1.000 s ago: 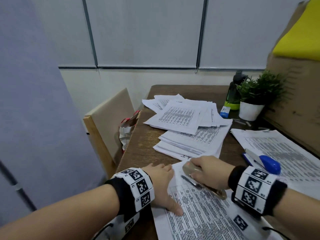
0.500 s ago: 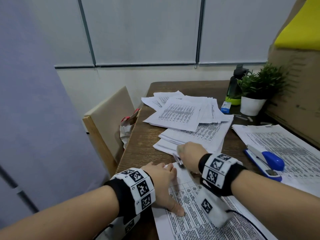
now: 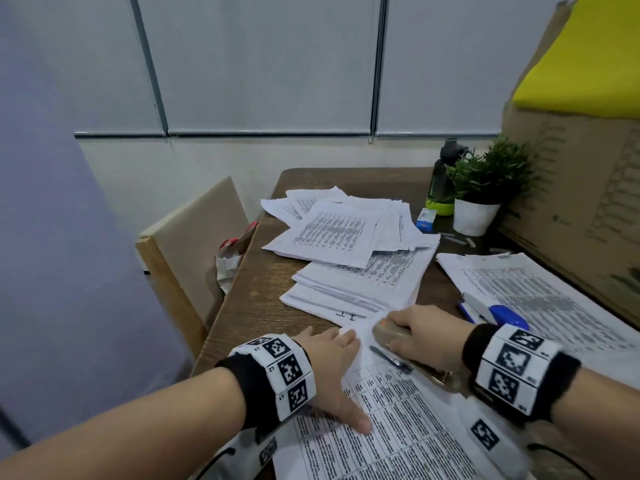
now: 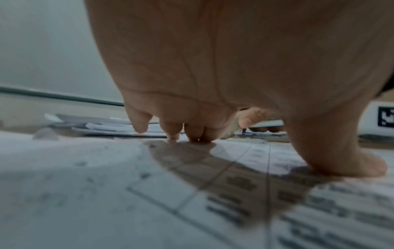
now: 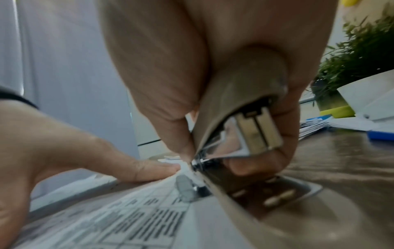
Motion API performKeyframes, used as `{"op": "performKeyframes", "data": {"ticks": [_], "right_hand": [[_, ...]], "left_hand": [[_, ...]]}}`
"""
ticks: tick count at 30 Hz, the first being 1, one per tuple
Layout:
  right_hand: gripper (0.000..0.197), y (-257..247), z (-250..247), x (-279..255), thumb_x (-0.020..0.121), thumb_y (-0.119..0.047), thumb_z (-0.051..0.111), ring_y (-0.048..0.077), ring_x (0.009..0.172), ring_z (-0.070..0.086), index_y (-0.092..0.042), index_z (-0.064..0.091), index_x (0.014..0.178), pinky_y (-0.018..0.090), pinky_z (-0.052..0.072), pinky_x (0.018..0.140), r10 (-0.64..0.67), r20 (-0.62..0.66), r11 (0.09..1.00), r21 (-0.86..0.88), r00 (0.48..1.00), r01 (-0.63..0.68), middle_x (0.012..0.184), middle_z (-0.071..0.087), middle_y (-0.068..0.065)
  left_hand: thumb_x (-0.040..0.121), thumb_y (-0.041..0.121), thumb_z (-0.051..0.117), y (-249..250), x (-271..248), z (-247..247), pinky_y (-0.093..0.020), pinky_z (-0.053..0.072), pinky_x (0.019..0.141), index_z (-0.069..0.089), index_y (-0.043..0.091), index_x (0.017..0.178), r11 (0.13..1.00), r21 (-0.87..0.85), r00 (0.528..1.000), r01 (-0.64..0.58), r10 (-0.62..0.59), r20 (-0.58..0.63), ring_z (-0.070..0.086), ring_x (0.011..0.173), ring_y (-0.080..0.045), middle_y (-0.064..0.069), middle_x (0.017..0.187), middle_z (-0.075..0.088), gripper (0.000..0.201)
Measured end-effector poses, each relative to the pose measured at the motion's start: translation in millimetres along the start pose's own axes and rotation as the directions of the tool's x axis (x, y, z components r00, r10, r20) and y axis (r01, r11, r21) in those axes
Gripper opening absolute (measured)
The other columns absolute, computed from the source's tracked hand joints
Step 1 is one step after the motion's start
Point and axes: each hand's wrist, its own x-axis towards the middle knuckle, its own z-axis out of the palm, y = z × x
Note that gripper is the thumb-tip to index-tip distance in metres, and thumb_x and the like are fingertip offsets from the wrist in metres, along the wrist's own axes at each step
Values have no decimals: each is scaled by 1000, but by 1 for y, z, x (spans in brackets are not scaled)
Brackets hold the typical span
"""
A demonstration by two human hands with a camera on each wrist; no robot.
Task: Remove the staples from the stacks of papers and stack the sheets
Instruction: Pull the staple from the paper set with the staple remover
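Note:
A stapled set of printed table sheets (image 3: 398, 434) lies at the table's near edge. My left hand (image 3: 332, 365) lies flat on its left part, fingertips (image 4: 192, 134) and thumb pressing the paper (image 4: 149, 193) down. My right hand (image 3: 415, 336) grips a beige metal stapler (image 3: 388, 332) held low over the set's far corner. In the right wrist view the fingers wrap the stapler (image 5: 245, 104), its metal front end close to the paper (image 5: 138, 219) and near my left hand (image 5: 64, 148). No staple is visible.
A loose pile of printed sheets (image 3: 353, 258) lies mid-table, another stack (image 3: 540, 299) at right with a blue stapler (image 3: 498, 313) on it. A potted plant (image 3: 481, 202), dark bottle (image 3: 443, 174), small blue box (image 3: 426, 220) and cardboard box (image 3: 588, 202) stand behind. A chair (image 3: 194, 244) is left.
Half a second ago my right hand reached forward and left to the set's far corner beside my left fingers. It has swung back right with the stapler. My left hand stayed put.

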Motion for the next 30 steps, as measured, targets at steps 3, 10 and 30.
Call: {"op": "performKeyframes", "data": {"ticks": [3,10,30], "right_hand": [[21,-13,-5,-2,96,-25,45,28,105,57,-6,55,98,25,36,71,18,22,999,34,1000,-18,111,63,13],[33,-31,-2,17,102,-20,35,20,87,48,-13,39,69,27,43,79,42,-1,999,-4,999,-42,97,50,11],[13,-110,-11,-2,92,-24,50,26,57,57,-18,60,98,33,46,53,-84,-226,771,602,971,207,82,66,19]], "left_hand": [[71,84,54,1,2,-2,-48,-7,121,-13,18,155,1000,18,1000,9,-10,27,-9,151,-20,5,163,-17,126],[76,77,58,5,0,-3,-44,-4,122,-13,12,155,1000,-7,1000,-2,2,10,-10,151,-23,0,163,-17,125],[77,-24,64,-41,-52,-9,-29,57,44,56,-2,80,181,-972,832,-148,-509,-221,63,41,-17,-10,48,61,23]]}}
